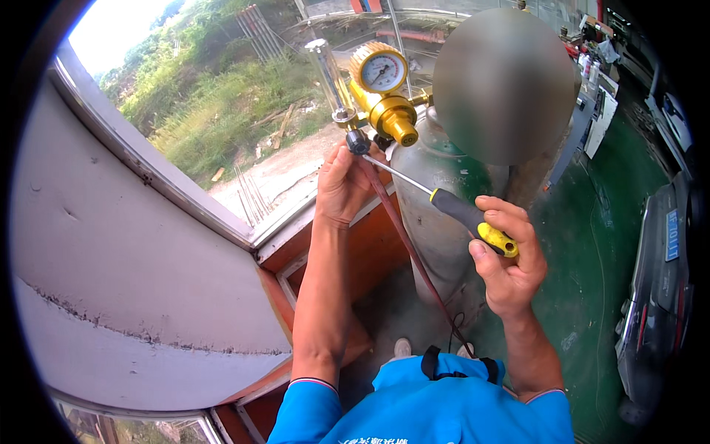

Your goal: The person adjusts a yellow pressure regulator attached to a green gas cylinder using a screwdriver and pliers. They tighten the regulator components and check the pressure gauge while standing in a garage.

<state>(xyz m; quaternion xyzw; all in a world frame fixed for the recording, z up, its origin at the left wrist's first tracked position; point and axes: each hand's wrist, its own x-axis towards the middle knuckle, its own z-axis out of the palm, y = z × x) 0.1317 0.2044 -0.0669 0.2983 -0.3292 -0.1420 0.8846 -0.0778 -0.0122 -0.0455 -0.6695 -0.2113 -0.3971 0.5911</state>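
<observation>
A brass-coloured gas regulator (385, 108) with a round pressure gauge (383, 71) and a clear flowmeter tube (331, 77) is mounted at the top of a gas cylinder (444, 205). Just below its black knob (358, 142), my left hand (344, 186) grips the upper end of a reddish-brown hose (407, 238). The grip partly hides the hose joint. My right hand (513, 261) holds a screwdriver (460, 213) by the end of its black and yellow handle, between thumb and fingers. Its shaft points up-left, the tip at the hose end by my left fingers; exact contact cannot be told.
A window frame (166, 166) and a pale wall panel (133, 238) run along the left. Down to the floor by my feet hangs the hose. A car (654, 294) stands on the green floor (577, 266) at right. A blurred patch covers the area above the cylinder.
</observation>
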